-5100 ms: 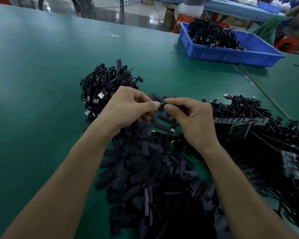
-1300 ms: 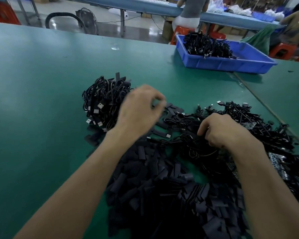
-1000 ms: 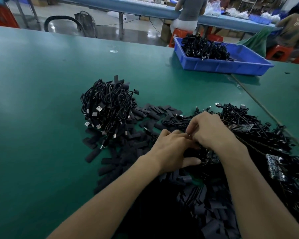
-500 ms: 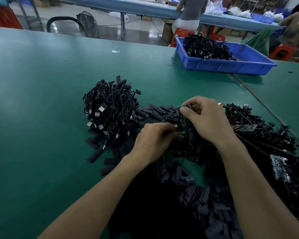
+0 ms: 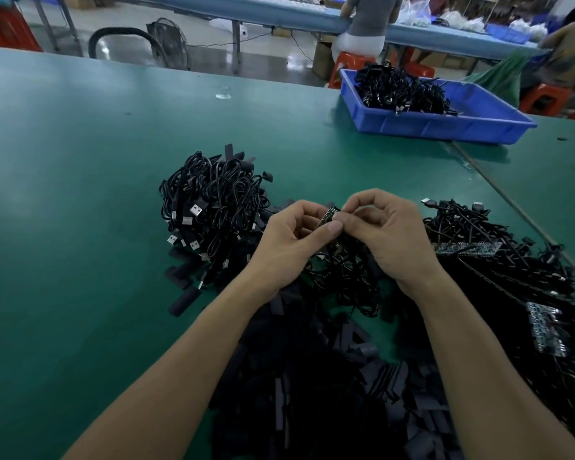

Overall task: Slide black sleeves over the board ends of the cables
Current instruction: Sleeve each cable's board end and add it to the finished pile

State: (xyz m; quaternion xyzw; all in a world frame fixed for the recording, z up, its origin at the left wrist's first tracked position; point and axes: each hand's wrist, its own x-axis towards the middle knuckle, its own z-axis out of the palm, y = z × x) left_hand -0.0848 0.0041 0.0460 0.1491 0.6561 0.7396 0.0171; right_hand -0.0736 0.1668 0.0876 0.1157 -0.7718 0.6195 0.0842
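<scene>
The left hand (image 5: 291,242) and right hand (image 5: 390,235) held the cable's board end (image 5: 328,216) above the counter (image 5: 80,167), each grip pinching it between fingertips, probably steadying it for sleeving. No sleeve was discernible in either grip; loose black sleeves (image 5: 312,376) lay piled beneath.

1 head-worn view, facing forward and down, close over green table (image 5: 80,194)

table (image 5: 80,167) is seen in plain teal-green | tray (image 5: 445,126) is coloured bright blue | cables (image 5: 219,194) and sleeves (image 5: 312,376) are shown black, unpatterned | plugs (image 5: 196,210) are tipped in silver | board (image 5: 328,216) is seen dark, speckled with pale flecks | stools (image 5: 352,59) are coloured red
</scene>
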